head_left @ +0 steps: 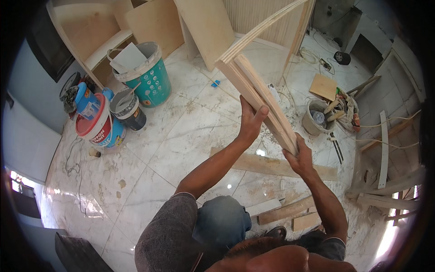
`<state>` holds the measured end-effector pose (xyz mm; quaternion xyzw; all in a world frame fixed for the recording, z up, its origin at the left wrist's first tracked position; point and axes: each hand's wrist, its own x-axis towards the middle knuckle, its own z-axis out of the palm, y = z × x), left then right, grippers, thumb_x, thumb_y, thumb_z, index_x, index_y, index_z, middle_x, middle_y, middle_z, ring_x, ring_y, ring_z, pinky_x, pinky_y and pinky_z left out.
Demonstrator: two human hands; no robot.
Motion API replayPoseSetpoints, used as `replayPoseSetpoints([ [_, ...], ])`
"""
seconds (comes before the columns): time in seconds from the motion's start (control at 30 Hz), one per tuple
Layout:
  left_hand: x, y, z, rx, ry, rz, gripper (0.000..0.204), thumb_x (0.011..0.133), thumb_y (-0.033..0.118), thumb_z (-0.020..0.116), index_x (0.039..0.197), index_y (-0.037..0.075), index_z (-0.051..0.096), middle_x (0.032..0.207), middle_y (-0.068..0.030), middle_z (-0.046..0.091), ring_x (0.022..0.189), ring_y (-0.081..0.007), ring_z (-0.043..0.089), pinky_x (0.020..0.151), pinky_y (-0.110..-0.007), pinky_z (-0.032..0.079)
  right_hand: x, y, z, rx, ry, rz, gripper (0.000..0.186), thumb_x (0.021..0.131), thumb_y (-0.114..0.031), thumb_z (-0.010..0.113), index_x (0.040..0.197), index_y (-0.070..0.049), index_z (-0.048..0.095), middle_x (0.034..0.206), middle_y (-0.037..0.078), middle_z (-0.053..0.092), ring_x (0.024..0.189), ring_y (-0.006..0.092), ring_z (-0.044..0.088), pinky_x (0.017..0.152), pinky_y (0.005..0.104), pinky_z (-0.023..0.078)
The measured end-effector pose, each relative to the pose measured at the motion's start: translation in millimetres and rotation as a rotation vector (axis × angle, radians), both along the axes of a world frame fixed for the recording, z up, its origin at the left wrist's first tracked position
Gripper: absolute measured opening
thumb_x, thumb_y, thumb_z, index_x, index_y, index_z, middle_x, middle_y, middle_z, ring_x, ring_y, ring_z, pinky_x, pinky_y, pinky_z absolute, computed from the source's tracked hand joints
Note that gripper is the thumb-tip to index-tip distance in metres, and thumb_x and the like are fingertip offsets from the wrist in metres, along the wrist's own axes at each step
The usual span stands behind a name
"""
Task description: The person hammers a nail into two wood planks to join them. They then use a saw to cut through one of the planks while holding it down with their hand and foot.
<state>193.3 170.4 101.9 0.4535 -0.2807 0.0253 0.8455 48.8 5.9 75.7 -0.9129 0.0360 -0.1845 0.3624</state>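
With both hands I hold a pale wooden frame piece (239, 78) tilted up off the floor. It has two boards side by side, and a plywood edge runs from its far corner to the upper right. My left hand (252, 121) grips it near the middle, with the thumb over the near face. Closed round the lower right end is my right hand (300, 157), its thumb on the near edge. Some fingers of both hands are hidden behind the wood. Below the piece, a long plank (272, 164) lies on the floor.
At left stand a teal bucket (156, 86), a dark pail (134, 119) and a red-rimmed paint bucket (102, 131). A tool bucket (312, 124) and cables are at right. Wood offcuts (287, 210) lie near my feet. Large wooden panels (206, 27) stand behind.
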Motion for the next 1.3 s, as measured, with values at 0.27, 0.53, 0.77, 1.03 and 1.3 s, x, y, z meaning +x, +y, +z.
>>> replayPoseSetpoints([
  [0.27,5.0,59.9,-22.8,-0.050,0.151,-0.133,0.097,0.083,0.068,0.055,0.148,0.011,0.011,0.139,-0.0144,0.040,0.124,-0.0292,0.047,0.104,-0.045,0.039,-77.4,-56.3,1.4,-0.284,0.072,0.014,0.059,0.074,-0.012,0.074,0.127,-0.006,0.050,0.104,0.020,0.064,0.090,0.0381,0.064,0.077,0.0427,0.052],
  [0.53,-23.3,72.3,-34.4,0.664,0.141,-0.380,0.091,0.076,0.051,0.072,0.138,-0.001,0.032,0.117,-0.0176,0.056,0.108,-0.0257,0.057,0.094,-0.038,0.045,-153.0,-93.8,-36.9,-0.617,0.086,0.142,0.066,0.064,-0.009,0.073,0.126,-0.012,0.052,0.120,0.013,0.060,0.107,0.0338,0.060,0.089,0.0421,0.051],
  [0.77,-71.8,129.4,-101.2,0.792,0.330,-0.235,0.053,0.080,0.033,0.072,0.113,0.000,0.048,0.098,-0.0100,0.058,0.091,-0.0199,0.059,0.083,-0.034,0.048,-149.0,-78.4,-74.0,-0.550,0.220,0.302,0.059,0.070,-0.013,0.072,0.126,-0.018,0.053,0.123,0.009,0.060,0.110,0.0297,0.060,0.090,0.0407,0.051],
  [1.03,-72.0,137.2,-135.4,0.842,0.631,-0.129,0.056,0.090,0.030,0.063,0.130,-0.004,0.043,0.114,-0.0151,0.056,0.100,-0.0253,0.057,0.088,-0.036,0.047,-128.2,-66.3,-132.8,-0.399,0.312,0.377,0.061,0.070,-0.014,0.071,0.127,-0.016,0.051,0.111,0.009,0.064,0.099,0.0282,0.064,0.076,0.0396,0.054],
  [1.3,-87.5,54.5,-81.1,1.318,-0.557,-0.132,0.090,0.076,0.037,0.077,0.142,-0.005,0.031,0.136,-0.0272,0.045,0.128,-0.0397,0.042,0.108,-0.046,0.032,-106.0,-64.0,-118.8,-0.291,0.525,0.460,0.056,0.072,-0.009,0.060,0.128,-0.012,0.051,0.096,0.013,0.066,0.083,0.0355,0.064,0.067,0.0469,0.049],
])
